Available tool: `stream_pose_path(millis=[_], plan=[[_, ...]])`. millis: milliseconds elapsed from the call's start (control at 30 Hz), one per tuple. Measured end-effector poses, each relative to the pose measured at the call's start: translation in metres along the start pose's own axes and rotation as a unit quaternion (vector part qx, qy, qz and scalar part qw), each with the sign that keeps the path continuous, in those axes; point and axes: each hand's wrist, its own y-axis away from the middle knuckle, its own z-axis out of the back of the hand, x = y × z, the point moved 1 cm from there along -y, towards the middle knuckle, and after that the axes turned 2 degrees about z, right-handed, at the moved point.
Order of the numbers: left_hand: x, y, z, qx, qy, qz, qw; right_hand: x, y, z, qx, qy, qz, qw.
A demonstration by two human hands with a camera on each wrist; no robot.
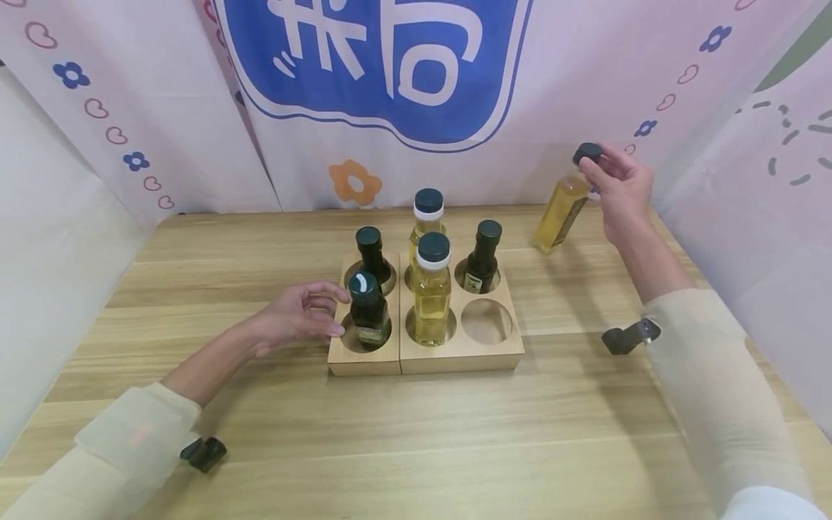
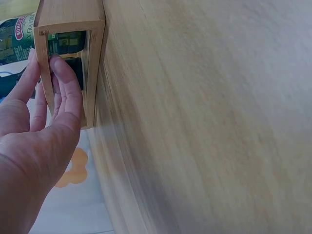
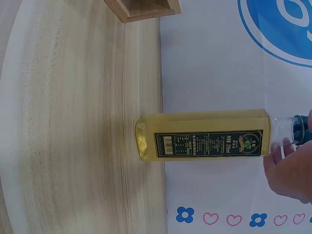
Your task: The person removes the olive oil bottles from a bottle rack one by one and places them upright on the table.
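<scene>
My right hand (image 1: 627, 188) pinches an oil bottle (image 1: 560, 217) by its dark cap. This clear bottle of yellow oil is tilted, its base low over the table at the back right; the right wrist view shows its black label. The fingers of my left hand (image 1: 295, 318) bend around the left edge of a wooden bottle rack (image 1: 461, 359), with fingertips at the top board in the left wrist view. Close to them stands a dark green bottle (image 1: 369, 314). The rack's front right hole (image 1: 486, 322) is empty.
Behind the front dark bottle is another dark bottle (image 1: 372, 253). Two clear oil bottles, front (image 1: 432, 296) and back (image 1: 419, 231), occupy the middle column. A small dark bottle (image 1: 482, 260) sits back right in the rack. A printed cloth (image 1: 299, 166) hangs behind the wooden table (image 1: 422, 440).
</scene>
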Motion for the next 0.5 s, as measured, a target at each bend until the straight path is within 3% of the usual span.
stream_pose_path(millis=[167, 500], plan=[[-0.001, 0.0, 0.0, 0.003, -0.001, 0.0, 1.0, 0.003, 0.007, 0.002, -0.015, 0.032, 0.004, 0.999], [-0.001, 0.0, 0.0, 0.01, 0.004, -0.005, 0.9999, 0.022, 0.024, -0.002, -0.048, 0.016, 0.043, 0.998]])
